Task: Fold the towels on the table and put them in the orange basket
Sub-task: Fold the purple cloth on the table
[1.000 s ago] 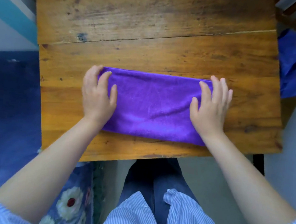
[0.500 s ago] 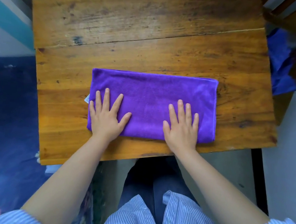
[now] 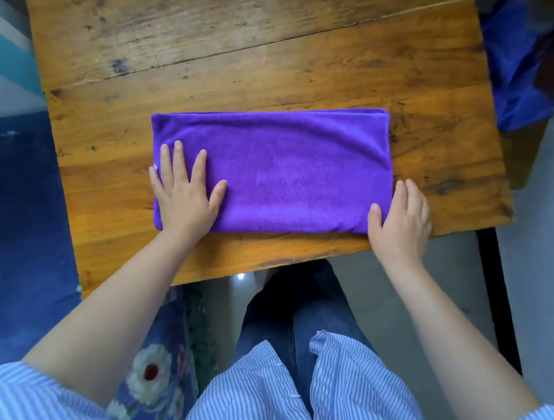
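Since half a second ago the left hand (image 3: 184, 196) has stayed flat, fingers spread, on the purple towel's (image 3: 283, 173) corner at 8 o'clock, while the right hand (image 3: 401, 219) has slid off the cloth's middle to its short edge at 4 o'clock, thumb on top, fingers straight beside the edge. The folded towel lies near the near edge of the wooden table (image 3: 218, 43). A blue floral rug (image 3: 21, 224) lies at 9 o'clock, crumpled blue cloth (image 3: 520, 64) at 1 o'clock, partly cut off. Whether the right fingers reach under the towel cannot be told.
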### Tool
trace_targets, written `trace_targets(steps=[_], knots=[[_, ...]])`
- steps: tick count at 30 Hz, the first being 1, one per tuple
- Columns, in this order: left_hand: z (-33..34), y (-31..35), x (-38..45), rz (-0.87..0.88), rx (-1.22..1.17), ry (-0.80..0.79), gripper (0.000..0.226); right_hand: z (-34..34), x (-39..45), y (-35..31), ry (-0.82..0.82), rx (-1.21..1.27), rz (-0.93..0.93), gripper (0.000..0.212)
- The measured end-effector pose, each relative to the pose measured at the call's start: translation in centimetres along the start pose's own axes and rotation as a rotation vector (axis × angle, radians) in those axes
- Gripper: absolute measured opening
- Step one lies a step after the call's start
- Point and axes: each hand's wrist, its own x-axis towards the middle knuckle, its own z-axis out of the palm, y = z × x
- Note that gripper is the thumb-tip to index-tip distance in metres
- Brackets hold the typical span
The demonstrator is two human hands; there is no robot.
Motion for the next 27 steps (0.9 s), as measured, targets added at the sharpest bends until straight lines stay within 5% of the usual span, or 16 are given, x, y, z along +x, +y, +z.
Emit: trace_targets(steps=[5,11,15,20,27], knots=[[-1.3,6.0,1.7,0.371,-0.005,0.051,0.048,-0.6,-0.9,-1.0,-0.087,0.046,0.138,0.062],[-1.2,15.7,6.0,0.598,0.052,-0.153,0.056,-1.6,0.1,-2.1,-0.184,0.287,0.277,0.06],[-1.1,19.7,7.8,0.62,0.155,-0.25,0.065,-2.1,1.0,-1.6,-0.252,0.427,0.381,0.064],[-1.8,22.0,10.2,0.447,0.158,-0.423,0.072,-2.8,2.5,-0.3,-0.339,0.485,0.363,0.056],[-4.7,24.6,15.4,0.436,0.037,-0.544,0.024,-5.8,8.7,0.9,-0.298,0.44,0.215,0.017]])
